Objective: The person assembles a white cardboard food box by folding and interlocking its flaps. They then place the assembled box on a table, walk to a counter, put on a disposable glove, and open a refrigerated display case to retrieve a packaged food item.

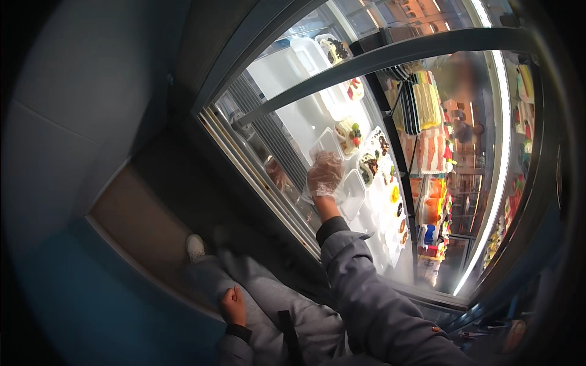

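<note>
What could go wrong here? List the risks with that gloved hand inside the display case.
1. The right hand, in a loose clear glove, reaches across a white shelf crowded with small fruit-topped desserts; the glove or grey sleeve might brush and smear one.
2. It seems to touch a clear plastic container; whether the grip is firm cannot be told, so it may slip.
3. The left hand rests closed by the lap, lending no support.

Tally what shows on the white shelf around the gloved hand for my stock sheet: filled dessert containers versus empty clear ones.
Filled dessert containers, by the right hand: 3 clearly visible
Empty clear containers: 2
Total: 5
Small items farther along the shelf are too blurred to count.
</note>
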Motion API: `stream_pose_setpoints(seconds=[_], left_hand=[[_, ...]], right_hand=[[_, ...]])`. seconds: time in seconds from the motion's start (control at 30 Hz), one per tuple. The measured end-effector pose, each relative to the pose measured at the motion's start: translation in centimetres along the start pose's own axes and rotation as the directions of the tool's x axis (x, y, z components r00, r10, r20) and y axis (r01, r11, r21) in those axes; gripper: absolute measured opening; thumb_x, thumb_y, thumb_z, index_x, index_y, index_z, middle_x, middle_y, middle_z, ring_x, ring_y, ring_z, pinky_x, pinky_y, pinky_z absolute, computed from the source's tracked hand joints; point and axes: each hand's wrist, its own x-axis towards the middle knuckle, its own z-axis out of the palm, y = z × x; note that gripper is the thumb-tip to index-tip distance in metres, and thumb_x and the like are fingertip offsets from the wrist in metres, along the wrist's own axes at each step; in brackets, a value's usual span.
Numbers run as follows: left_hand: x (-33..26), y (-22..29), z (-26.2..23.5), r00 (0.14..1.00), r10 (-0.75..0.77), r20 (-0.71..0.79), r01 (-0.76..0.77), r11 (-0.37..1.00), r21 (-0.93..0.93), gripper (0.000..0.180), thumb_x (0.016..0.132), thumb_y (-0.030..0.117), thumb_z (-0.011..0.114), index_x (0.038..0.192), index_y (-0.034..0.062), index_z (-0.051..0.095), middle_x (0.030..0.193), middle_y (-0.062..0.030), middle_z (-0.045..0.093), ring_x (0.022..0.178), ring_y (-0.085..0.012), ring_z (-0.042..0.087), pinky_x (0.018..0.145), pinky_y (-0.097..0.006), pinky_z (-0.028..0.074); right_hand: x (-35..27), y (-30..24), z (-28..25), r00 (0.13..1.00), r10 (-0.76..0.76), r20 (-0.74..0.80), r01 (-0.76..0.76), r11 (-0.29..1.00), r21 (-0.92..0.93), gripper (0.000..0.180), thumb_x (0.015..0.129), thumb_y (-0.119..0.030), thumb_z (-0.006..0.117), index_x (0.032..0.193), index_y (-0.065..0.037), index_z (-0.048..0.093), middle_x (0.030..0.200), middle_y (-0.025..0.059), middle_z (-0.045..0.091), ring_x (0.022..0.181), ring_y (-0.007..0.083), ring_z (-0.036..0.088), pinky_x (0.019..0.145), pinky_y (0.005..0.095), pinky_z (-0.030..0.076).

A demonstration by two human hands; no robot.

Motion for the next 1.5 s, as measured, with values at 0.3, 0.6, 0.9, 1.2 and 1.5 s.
stream_pose_setpoints(seconds=[0.3,0.6,0.9,1.2,1.5], left_hand=[[9.5,16.7,1.1,0.903,0.399,0.160,-0.237,0.773,-0.589,0.016,0.093,0.013,0.062,0.102,0.0014,0.055,0.094,-0.0058,0.057,0.085,-0.0127,0.056,0.074,-0.026,0.048],[17.7,25.7,9.7,0.816,0.280,0.506,0.415,0.326,-0.849,0.076,0.095,0.026,0.058,0.152,0.0128,0.009,0.155,-0.0165,0.016,0.141,-0.0274,0.022,0.112,-0.041,0.024],[17.3,26.0,10.0,0.807,0.298,0.510,0.389,0.381,-0.839,0.070,0.098,0.037,0.048,0.152,0.0088,0.015,0.156,-0.0185,0.015,0.143,-0.0290,0.021,0.113,-0.043,0.018],[18.5,25.0,11.2,0.852,0.408,0.328,0.188,0.347,-0.919,0.066,0.093,0.009,0.052,0.149,-0.0031,0.019,0.151,-0.0198,0.027,0.137,-0.0253,0.029,0.113,-0.037,0.024],[19.5,28.3,15.0,0.779,0.598,0.190,-0.411,0.715,-0.566,0.079,0.084,0.043,0.072,0.148,0.0207,0.033,0.149,-0.0280,0.024,0.137,-0.0415,0.020,0.108,-0.052,0.027]], right_hand=[[-2.2,-4.5,-8.1,1.000,-0.020,-0.018,0.026,0.904,0.426,0.008,0.084,-0.014,0.064,0.082,-0.006,0.063,0.080,0.0138,0.060,0.079,0.0356,0.058,0.069,0.0469,0.045],[-0.9,-1.5,-10.3,0.979,0.057,0.196,-0.184,0.668,0.721,0.012,0.086,-0.015,0.069,0.093,-0.005,0.069,0.085,0.0119,0.067,0.075,0.0268,0.064,0.069,0.0335,0.050],[8.0,18.4,7.1,0.706,0.327,0.628,-0.707,0.283,0.648,0.069,0.097,-0.061,0.033,0.133,-0.005,0.053,0.132,0.0113,0.058,0.118,0.0243,0.054,0.098,0.0382,0.038],[10.0,16.2,7.7,0.414,0.033,0.910,-0.910,0.028,0.413,0.088,0.096,-0.066,0.013,0.138,0.008,0.040,0.138,0.0227,0.049,0.128,0.0296,0.047,0.110,0.0388,0.032],[7.8,19.3,7.1,0.396,-0.089,0.914,-0.905,-0.209,0.372,0.085,0.096,-0.067,0.018,0.133,0.004,0.049,0.122,0.0158,0.062,0.109,0.0260,0.059,0.101,0.0383,0.042]])
